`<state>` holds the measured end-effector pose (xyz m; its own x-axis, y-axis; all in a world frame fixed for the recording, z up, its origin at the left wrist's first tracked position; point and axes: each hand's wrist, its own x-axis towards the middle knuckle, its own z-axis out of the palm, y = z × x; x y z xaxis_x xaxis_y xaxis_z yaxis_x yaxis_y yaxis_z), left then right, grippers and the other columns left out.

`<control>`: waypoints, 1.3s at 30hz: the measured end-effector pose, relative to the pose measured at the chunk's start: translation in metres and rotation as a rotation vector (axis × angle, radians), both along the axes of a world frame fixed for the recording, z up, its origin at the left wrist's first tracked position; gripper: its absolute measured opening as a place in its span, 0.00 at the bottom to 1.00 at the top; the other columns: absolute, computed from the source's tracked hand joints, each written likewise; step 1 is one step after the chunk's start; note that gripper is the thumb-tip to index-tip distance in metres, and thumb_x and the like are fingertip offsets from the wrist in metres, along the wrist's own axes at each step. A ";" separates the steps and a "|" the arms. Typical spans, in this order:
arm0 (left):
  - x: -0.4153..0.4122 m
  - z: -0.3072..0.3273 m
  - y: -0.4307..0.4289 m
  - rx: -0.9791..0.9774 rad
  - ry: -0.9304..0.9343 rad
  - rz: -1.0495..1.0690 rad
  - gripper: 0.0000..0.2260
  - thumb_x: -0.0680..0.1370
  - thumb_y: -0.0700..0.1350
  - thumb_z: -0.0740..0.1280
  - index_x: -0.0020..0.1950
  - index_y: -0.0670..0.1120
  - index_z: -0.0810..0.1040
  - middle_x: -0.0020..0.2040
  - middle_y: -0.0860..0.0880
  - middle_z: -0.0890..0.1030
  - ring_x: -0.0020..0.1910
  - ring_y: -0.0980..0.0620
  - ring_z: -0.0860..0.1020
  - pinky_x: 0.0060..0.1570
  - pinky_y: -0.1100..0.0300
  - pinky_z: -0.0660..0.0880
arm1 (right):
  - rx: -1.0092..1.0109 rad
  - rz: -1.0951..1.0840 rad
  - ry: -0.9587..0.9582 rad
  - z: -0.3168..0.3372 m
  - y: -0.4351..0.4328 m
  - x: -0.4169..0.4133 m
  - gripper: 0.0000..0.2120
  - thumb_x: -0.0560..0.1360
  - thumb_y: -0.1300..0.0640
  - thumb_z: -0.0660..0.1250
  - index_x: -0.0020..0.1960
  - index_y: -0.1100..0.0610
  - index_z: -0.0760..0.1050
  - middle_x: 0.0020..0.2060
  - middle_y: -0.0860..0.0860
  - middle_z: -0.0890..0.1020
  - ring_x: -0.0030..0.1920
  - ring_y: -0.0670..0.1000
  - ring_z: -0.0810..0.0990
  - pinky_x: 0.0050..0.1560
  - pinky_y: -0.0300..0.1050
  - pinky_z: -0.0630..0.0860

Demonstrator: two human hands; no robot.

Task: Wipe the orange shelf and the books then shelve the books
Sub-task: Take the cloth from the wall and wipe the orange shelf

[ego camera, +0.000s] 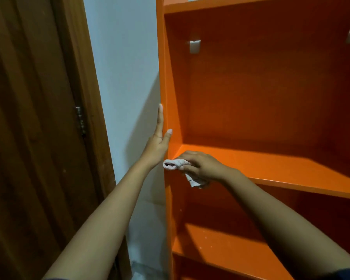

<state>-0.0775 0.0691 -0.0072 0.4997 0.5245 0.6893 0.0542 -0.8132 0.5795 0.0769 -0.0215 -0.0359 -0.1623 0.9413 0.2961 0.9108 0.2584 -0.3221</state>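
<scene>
**Cloth at the front left corner of the shelf board**

Nearest to us, our two bare forearms reach up and forward from the bottom of the view. Beneath the right forearm lies the lower board [220, 245] of the orange shelf [261, 87], with pale specks scattered on its surface; its front edge runs down toward the bottom right.

Further up, our right hand [202, 166] is curled round a pale, bunched cloth [175, 164]. One rolled end of the cloth pokes out to the left past the fingers and a loose tail hangs below the palm. Hand and cloth sit at the front left corner of the middle board [271, 166], right where its front edge meets the upright side panel [166, 77].

Just beside it, our left hand [160, 142] lies flat on that side panel, fingers straight and together along the outer face, pointing up. The thumb is spread apart from them and rests on the panel's front edge.

To the right of the cloth the middle board stretches away past the edge of the view, and the tall compartment above it is open at the front. Deeper in, two pale brackets [194, 46] are fixed high on the back, one left and one at the far right. The top board [251, 5] closes the compartment overhead.

Left of the side panel a strip of pale wall [125, 77] narrows downward, bounded by a dark wooden door [28, 118] with a metal hinge [80, 122] on its frame.
</scene>
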 end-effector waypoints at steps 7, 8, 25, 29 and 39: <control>0.001 0.000 0.001 0.026 -0.041 -0.018 0.30 0.82 0.52 0.52 0.64 0.76 0.32 0.78 0.50 0.47 0.74 0.43 0.60 0.66 0.39 0.67 | 0.057 -0.024 -0.002 -0.004 -0.029 -0.009 0.12 0.77 0.54 0.64 0.59 0.56 0.75 0.52 0.52 0.78 0.53 0.53 0.73 0.51 0.47 0.68; 0.001 0.000 0.000 0.033 -0.039 -0.012 0.30 0.82 0.52 0.52 0.65 0.75 0.32 0.78 0.49 0.47 0.74 0.43 0.61 0.65 0.40 0.68 | 0.067 -0.025 0.019 -0.004 -0.033 -0.011 0.11 0.77 0.55 0.64 0.58 0.56 0.76 0.51 0.53 0.78 0.52 0.52 0.73 0.50 0.46 0.67; 0.004 -0.106 -0.019 -0.078 0.016 0.170 0.26 0.82 0.54 0.49 0.72 0.62 0.34 0.77 0.45 0.57 0.29 0.50 0.73 0.22 0.70 0.66 | -0.087 -0.241 0.454 -0.146 -0.086 -0.005 0.21 0.80 0.55 0.59 0.72 0.46 0.64 0.70 0.44 0.69 0.67 0.43 0.67 0.64 0.42 0.67; 0.009 -0.174 -0.026 -0.176 0.043 0.219 0.26 0.83 0.54 0.49 0.72 0.64 0.32 0.71 0.34 0.65 0.27 0.53 0.71 0.23 0.69 0.65 | -0.091 -0.474 0.555 -0.224 -0.116 0.022 0.21 0.81 0.58 0.58 0.73 0.52 0.62 0.70 0.48 0.68 0.70 0.49 0.67 0.65 0.41 0.64; 0.026 -0.270 -0.043 -0.215 0.122 0.565 0.25 0.82 0.48 0.51 0.77 0.45 0.47 0.48 0.31 0.79 0.31 0.38 0.76 0.29 0.58 0.66 | -0.022 -1.336 0.438 -0.313 -0.190 0.128 0.27 0.76 0.60 0.57 0.74 0.50 0.59 0.63 0.66 0.67 0.61 0.67 0.67 0.61 0.57 0.63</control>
